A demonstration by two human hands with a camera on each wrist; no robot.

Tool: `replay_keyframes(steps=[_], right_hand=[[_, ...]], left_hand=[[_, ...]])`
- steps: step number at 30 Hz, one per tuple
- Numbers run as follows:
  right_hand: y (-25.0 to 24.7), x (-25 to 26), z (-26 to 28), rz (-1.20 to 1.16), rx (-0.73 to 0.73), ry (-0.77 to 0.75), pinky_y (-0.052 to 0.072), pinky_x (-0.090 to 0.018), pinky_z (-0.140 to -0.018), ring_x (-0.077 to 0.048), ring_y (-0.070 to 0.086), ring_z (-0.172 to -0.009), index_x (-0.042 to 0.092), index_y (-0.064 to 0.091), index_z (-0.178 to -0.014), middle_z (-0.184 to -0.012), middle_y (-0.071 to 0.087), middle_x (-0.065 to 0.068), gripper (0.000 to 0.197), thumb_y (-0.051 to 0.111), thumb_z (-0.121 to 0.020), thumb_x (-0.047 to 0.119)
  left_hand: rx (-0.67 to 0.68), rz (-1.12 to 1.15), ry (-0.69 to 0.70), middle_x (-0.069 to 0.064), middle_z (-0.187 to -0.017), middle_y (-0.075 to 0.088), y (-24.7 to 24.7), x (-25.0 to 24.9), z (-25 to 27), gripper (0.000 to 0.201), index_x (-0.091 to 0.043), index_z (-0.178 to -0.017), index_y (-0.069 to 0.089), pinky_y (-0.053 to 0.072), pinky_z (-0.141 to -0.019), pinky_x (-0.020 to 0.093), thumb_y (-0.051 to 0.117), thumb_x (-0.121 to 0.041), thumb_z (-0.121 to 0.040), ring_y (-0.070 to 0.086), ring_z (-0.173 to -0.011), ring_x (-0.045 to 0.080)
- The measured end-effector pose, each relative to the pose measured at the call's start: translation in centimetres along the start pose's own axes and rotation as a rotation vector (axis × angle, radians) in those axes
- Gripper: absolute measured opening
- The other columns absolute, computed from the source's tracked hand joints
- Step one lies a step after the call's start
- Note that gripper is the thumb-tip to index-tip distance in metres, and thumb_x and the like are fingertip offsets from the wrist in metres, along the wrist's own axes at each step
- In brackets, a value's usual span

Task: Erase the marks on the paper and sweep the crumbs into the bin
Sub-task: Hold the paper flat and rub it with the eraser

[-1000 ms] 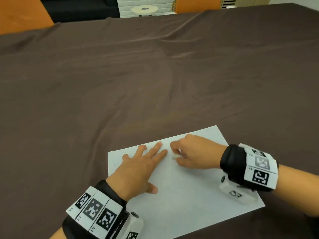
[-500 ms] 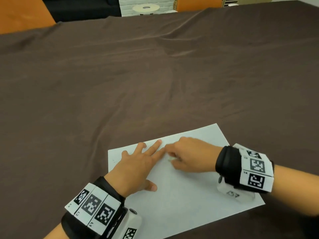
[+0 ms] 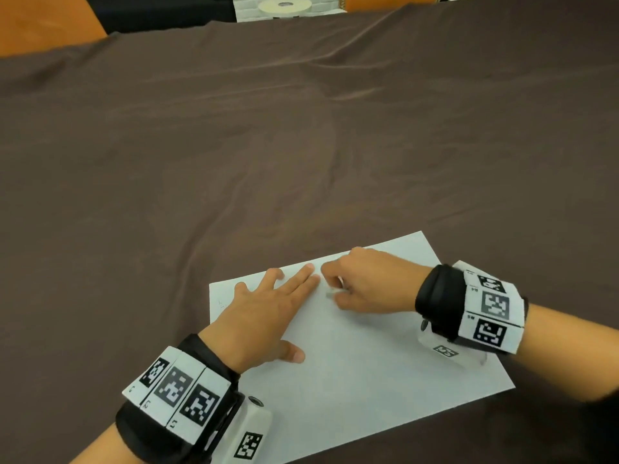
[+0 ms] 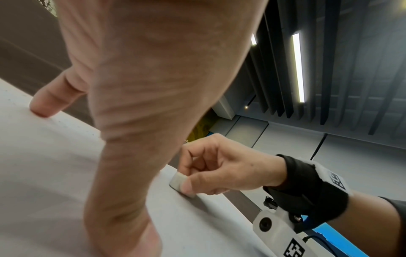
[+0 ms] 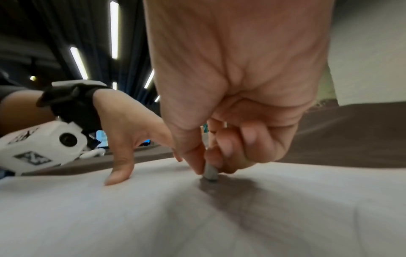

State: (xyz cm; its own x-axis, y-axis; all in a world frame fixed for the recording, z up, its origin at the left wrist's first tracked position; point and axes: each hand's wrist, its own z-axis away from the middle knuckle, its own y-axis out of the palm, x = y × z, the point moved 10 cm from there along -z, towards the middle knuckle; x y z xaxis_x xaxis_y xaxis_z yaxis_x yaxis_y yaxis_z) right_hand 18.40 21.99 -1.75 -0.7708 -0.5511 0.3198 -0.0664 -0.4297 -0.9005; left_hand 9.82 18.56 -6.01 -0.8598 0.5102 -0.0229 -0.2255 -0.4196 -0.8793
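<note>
Since earlier: my right hand slid left | pinching eraser, left hand flat on paper | erasing; next: keep rubbing.

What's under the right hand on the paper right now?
The right hand pinches a small grey eraser, its tip pressed on the paper beside the left hand's fingertips. Any marks beneath the eraser are covered; only shadow shows there.
</note>
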Motion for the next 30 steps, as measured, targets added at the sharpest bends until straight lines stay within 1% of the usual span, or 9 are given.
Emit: replay_keyframes(steps=[5, 8, 10, 15, 19, 21, 24, 28, 30], right_hand=[[3.5, 4.6, 2.0, 0.015, 0.161, -0.164, 0.026, -0.029, -0.051, -0.012, 0.036, -0.056, 0.018, 0.041, -0.079, -0.062, 0.037, 0.008, 0.016, 0.054, -0.088, 0.021], [0.8, 1.2, 0.6, 0.026, 0.076, -0.039, 0.032, -0.030, -0.059, -0.018, 0.042, -0.070, 0.020, 0.044, -0.082, -0.066, 0.043, 0.009, 0.013, 0.054, -0.089, 0.025], [0.0, 0.1, 0.3, 0.025, 0.029, -0.016, 0.034, -0.031, -0.061, -0.020, 0.043, -0.071, 0.021, 0.043, -0.081, -0.065, 0.042, 0.008, 0.013, 0.053, -0.089, 0.023], [3.8, 5.0, 2.7, 0.019, 0.204, -0.194, 0.029, -0.032, -0.055, -0.014, 0.038, -0.055, 0.013, 0.047, -0.082, -0.061, 0.039, 0.006, 0.010, 0.053, -0.088, 0.019], [0.1, -0.5, 0.8, 0.032, 0.060, 0.010, 0.031, -0.030, -0.054, -0.018, 0.041, -0.067, 0.014, 0.051, -0.088, -0.068, 0.047, 0.007, 0.009, 0.053, -0.089, 0.023], [0.6, -0.3, 1.2, 0.030, 0.065, -0.004, 0.029, -0.030, -0.053, -0.017, 0.040, -0.064, 0.015, 0.049, -0.086, -0.066, 0.044, 0.008, 0.008, 0.052, -0.088, 0.022], [3.3, 3.4, 2.9, 0.026, 0.201, -0.138, 0.028, -0.032, -0.054, -0.011, 0.036, -0.054, 0.013, 0.046, -0.082, -0.061, 0.040, 0.007, 0.010, 0.052, -0.088, 0.019], [-0.3, -2.0, 1.3, 0.027, 0.071, 0.057, 0.031, -0.031, -0.059, -0.019, 0.044, -0.072, 0.014, 0.051, -0.088, -0.067, 0.043, 0.010, 0.009, 0.054, -0.088, 0.023], [-0.5, -2.7, 1.3, 0.026, 0.037, 0.068, 0.034, -0.030, -0.057, -0.021, 0.046, -0.072, 0.015, 0.050, -0.087, -0.067, 0.044, 0.009, 0.010, 0.053, -0.089, 0.023]], left_hand=[[0.006, 0.006, 0.004, -0.021, -0.157, -0.026, -0.1, -0.1, 0.1, 0.107, -0.032, -0.154, -0.014, 0.036, -0.102, 0.043, 0.065, -0.055, -0.085, 0.003, -0.144, 0.019], [0.004, 0.008, 0.000, -0.021, -0.157, -0.024, -0.1, 0.0, 0.0, 0.108, -0.032, -0.154, -0.014, 0.036, -0.101, 0.043, 0.066, -0.055, -0.084, 0.003, -0.144, 0.018], [0.006, 0.002, -0.003, -0.021, -0.158, -0.025, 0.1, 0.0, 0.0, 0.109, -0.031, -0.154, -0.015, 0.036, -0.101, 0.043, 0.065, -0.056, -0.084, 0.003, -0.144, 0.019], [0.015, -0.001, 0.006, -0.020, -0.157, -0.027, -0.1, -0.1, 0.1, 0.107, -0.031, -0.154, -0.014, 0.036, -0.100, 0.042, 0.064, -0.055, -0.086, 0.003, -0.144, 0.019], [0.019, -0.002, 0.000, -0.020, -0.157, -0.025, -0.1, -0.1, 0.1, 0.107, -0.032, -0.154, -0.015, 0.036, -0.101, 0.043, 0.065, -0.055, -0.085, 0.003, -0.144, 0.019], [0.022, -0.007, 0.002, -0.020, -0.158, -0.025, 0.1, -0.1, 0.1, 0.107, -0.031, -0.154, -0.015, 0.036, -0.101, 0.043, 0.065, -0.055, -0.085, 0.002, -0.144, 0.018], [0.034, 0.003, 0.006, -0.020, -0.157, -0.026, 0.0, -0.1, 0.2, 0.107, -0.031, -0.154, -0.015, 0.035, -0.103, 0.043, 0.065, -0.053, -0.086, 0.001, -0.145, 0.019], [0.046, 0.024, 0.000, -0.022, -0.157, -0.025, 0.0, -0.1, 0.2, 0.107, -0.032, -0.154, -0.014, 0.034, -0.104, 0.044, 0.066, -0.052, -0.086, 0.001, -0.144, 0.018], [0.045, 0.019, 0.001, -0.022, -0.157, -0.025, 0.0, -0.2, 0.2, 0.107, -0.032, -0.154, -0.014, 0.034, -0.104, 0.045, 0.066, -0.051, -0.086, 0.000, -0.144, 0.019]])
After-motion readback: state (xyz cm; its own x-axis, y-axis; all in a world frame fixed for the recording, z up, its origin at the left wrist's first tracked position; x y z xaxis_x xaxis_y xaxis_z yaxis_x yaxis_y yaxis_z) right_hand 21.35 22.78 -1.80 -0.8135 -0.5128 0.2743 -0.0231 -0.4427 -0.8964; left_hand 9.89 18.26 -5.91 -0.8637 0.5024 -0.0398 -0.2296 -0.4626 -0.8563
